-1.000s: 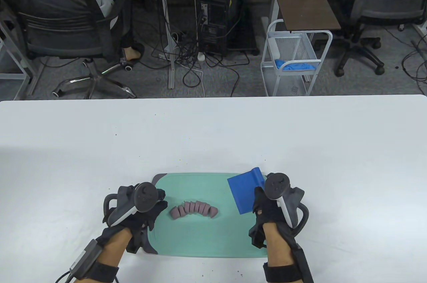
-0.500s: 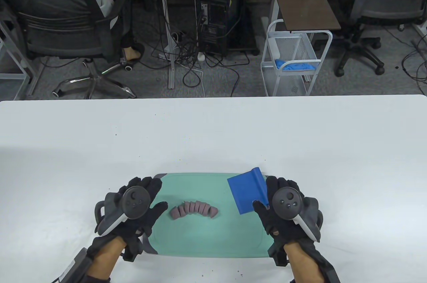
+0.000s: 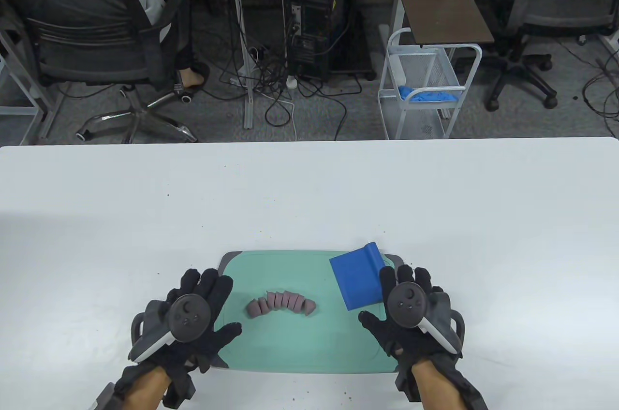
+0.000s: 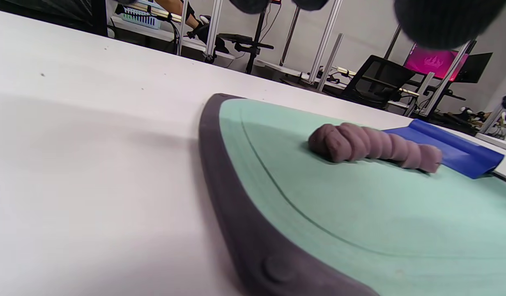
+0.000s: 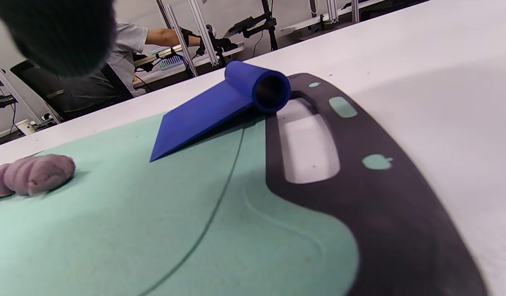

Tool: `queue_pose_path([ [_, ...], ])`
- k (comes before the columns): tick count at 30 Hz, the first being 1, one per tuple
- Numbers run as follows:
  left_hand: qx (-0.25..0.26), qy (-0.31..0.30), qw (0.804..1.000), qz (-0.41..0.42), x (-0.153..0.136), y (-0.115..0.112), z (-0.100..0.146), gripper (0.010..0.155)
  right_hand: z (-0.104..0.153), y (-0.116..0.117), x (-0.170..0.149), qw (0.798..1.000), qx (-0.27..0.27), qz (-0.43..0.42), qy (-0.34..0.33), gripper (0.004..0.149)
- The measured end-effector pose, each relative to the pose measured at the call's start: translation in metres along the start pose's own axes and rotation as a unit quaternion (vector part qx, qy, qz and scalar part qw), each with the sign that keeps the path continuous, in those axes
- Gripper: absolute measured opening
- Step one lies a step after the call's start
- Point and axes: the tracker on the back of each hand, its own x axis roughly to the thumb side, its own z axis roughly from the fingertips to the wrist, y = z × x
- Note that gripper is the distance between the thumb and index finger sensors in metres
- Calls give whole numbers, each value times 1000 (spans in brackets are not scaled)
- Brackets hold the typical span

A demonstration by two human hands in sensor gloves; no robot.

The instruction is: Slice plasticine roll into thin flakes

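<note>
At the bottom of the table view, you are keeping your left hand [image 3: 193, 320] flat and palm down at the lower left, fingers spread, overlapping the left edge of the one green cutting board [image 3: 300, 337]. Your right hand [image 3: 411, 318] is mirroring it at the lower right, fingers spread, gripping nothing. Between them, the single plasticine roll [image 3: 280, 304] is lying on the board at lower centre, its long axis running left to right in a shallow arch. It is showing roughly ten slices leaning together; an exact count is unclear. One blue scraper [image 3: 359, 282] is resting flat on the board's upper right, just beside your right fingertips, its tubular handle [image 5: 257, 86] pointing away from you.
</note>
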Motion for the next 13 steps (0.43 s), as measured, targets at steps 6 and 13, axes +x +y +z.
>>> queue_pose_path([
  [6, -26, 16, 1000, -4, -5, -9, -6, 90, 0, 5, 1, 1000, 27, -1, 7, 97],
  [13, -33, 22, 999, -1, -5, -11, -7, 89, -2, 9, 2, 999, 42, 3, 12, 96],
])
